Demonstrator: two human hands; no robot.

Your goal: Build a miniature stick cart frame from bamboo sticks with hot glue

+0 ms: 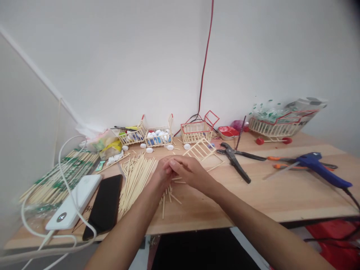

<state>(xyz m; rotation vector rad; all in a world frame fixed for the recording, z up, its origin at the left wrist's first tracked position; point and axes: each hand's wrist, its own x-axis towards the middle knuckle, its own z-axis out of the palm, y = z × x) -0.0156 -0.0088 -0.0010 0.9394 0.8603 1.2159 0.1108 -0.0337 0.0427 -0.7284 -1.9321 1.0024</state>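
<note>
Over the middle of the table, my left hand [162, 173] and my right hand [188, 170] are pressed together with the fingers curled in. Whatever lies between them, if anything, is hidden. Close to my left hand is a pile of thin wooden sticks [136, 183], and short stick pieces [168, 197] lie just below the hands. Behind my right hand rests a flat ladder-like frame of sticks [201, 149]. Farther back stands a small stick-built cart [197, 131] with a red rim and white wheels.
At left are bundled sticks [67, 170], a white power bank [74, 202] with cable and a black phone [104, 204]. Two small carts [132, 135] [159, 138] hold small items. At right lie pliers [234, 161], a blue glue gun [317, 167], red paint [228, 131] and a larger cart [272, 129].
</note>
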